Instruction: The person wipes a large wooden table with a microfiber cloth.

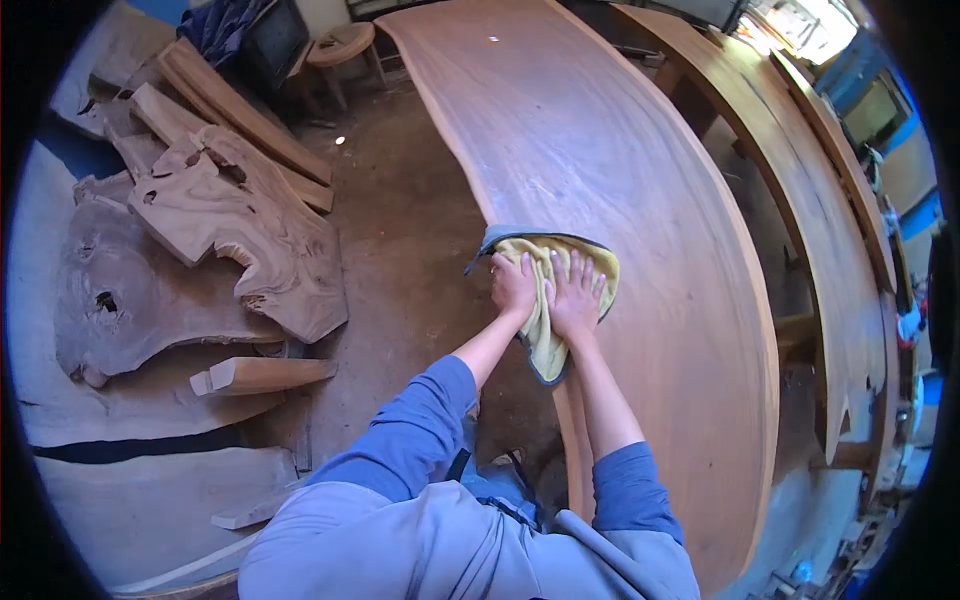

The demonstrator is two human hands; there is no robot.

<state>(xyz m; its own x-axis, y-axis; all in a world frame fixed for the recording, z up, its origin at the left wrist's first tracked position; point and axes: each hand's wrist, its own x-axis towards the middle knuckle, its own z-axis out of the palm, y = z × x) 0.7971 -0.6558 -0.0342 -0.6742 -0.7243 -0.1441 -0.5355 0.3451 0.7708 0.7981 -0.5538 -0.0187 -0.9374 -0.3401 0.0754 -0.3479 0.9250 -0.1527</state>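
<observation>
Slab, one: underway, extent wiped unclear. Cloth at edge; our right hand flat, open; left hand atop, grip we cannot tell.

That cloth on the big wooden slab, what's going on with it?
A person has both bare hands on it: the left hand near the slab's edge and the right hand beside it, both pressing the yellow cloth flat. It lies on the slab, with a corner hanging over the edge. More wood pieces lie off to the left.
</observation>
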